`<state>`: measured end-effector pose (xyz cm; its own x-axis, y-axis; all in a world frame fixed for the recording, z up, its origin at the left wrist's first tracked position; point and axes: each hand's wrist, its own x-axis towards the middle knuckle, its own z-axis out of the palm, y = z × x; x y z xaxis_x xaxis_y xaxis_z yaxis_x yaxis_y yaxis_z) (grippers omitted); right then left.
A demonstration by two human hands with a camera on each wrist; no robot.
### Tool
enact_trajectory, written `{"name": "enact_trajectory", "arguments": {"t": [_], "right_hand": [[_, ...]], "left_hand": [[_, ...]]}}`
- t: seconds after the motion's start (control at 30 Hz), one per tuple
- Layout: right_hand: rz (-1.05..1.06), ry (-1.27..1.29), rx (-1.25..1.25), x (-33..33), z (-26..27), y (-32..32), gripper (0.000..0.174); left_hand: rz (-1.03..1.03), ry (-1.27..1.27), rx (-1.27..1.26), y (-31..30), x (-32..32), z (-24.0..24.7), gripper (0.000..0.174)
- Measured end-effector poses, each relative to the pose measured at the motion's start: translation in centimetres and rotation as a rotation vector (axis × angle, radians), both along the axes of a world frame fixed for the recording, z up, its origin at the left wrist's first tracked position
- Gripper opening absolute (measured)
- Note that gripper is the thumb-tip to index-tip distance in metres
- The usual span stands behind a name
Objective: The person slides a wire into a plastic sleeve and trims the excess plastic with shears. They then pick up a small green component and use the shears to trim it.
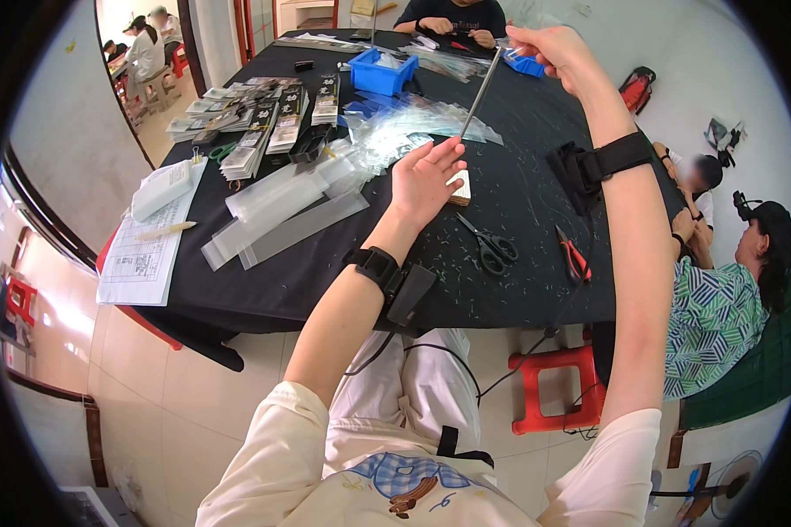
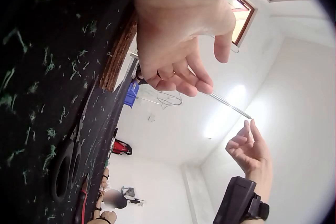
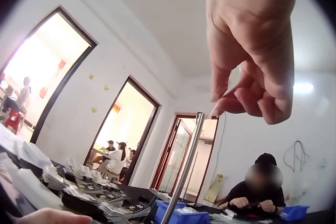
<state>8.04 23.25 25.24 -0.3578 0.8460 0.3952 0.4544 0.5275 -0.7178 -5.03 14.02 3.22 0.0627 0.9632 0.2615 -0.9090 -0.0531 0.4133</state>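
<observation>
A thin metal rod point(image 1: 481, 95) rises at a slant above the black-covered table, its lower part hidden behind my left hand point(image 1: 424, 183). That hand is palm up, its fingers loosely extended beside the rod. A wooden block point(image 1: 460, 188) sits just past the left hand, low on the rod's line. High at the rod's top, my right hand point(image 1: 557, 56) pinches a small piece of clear film point(image 3: 212, 111) between thumb and forefinger, right at the rod's tip point(image 3: 200, 115). Most of the film is hidden by the fingers.
Black-handled scissors point(image 1: 494, 249) and red pliers point(image 1: 573, 255) lie near, among green scraps. Clear plastic sleeves point(image 1: 303, 230), packaged stacks point(image 1: 253, 145) and a blue bin point(image 1: 383, 74) are left and ahead. Papers point(image 1: 141, 268) lie at the left edge. Other people sit opposite and right.
</observation>
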Motion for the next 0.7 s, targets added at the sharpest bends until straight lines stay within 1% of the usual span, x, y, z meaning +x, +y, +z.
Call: {"name": "enact_trajectory", "arguments": {"t": [0.13,0.2,0.23,0.3,0.33,0.4,0.43,0.5,0.63,0.7], "right_hand": [[-0.026,-0.044,-0.024,-0.2,-0.1,0.0,0.027],[-0.003,-0.137,-0.031,-0.1,-0.1,0.4,0.034],[-0.003,-0.137,-0.032,-0.2,-0.2,0.5,0.034],[0.030,-0.156,0.059,-0.3,-0.5,0.6,0.036],[0.029,-0.156,0.059,-0.4,-0.7,0.5,0.036],[0.117,-0.129,0.200,-0.7,-1.2,0.1,0.039],[0.117,-0.129,0.200,-0.8,-1.3,-0.2,0.039],[0.028,-0.227,0.248,-0.9,-1.5,-0.7,0.041],[-0.016,-0.218,0.291,-1.2,-3.4,-0.2,0.041],[0.000,-0.157,0.419,-1.3,-5.1,1.0,0.041]], "left_hand": [[0.002,0.000,-0.007,-0.1,0.1,0.1,0.038],[0.003,0.003,-0.008,-0.1,0.0,0.1,0.038],[0.001,0.005,-0.009,-0.1,0.0,0.1,0.038],[0.000,0.004,-0.006,0.0,0.0,0.0,0.038],[-0.001,0.003,-0.002,0.0,0.0,0.0,0.038],[-0.002,0.009,-0.003,0.0,0.0,0.1,0.038],[-0.004,0.014,-0.003,0.0,0.0,0.1,0.038],[-0.002,0.016,-0.003,-0.1,0.0,0.1,0.038],[-0.001,0.018,-0.002,0.0,0.0,0.0,0.038],[-0.003,0.012,0.003,0.1,0.0,-0.1,0.038]]}}
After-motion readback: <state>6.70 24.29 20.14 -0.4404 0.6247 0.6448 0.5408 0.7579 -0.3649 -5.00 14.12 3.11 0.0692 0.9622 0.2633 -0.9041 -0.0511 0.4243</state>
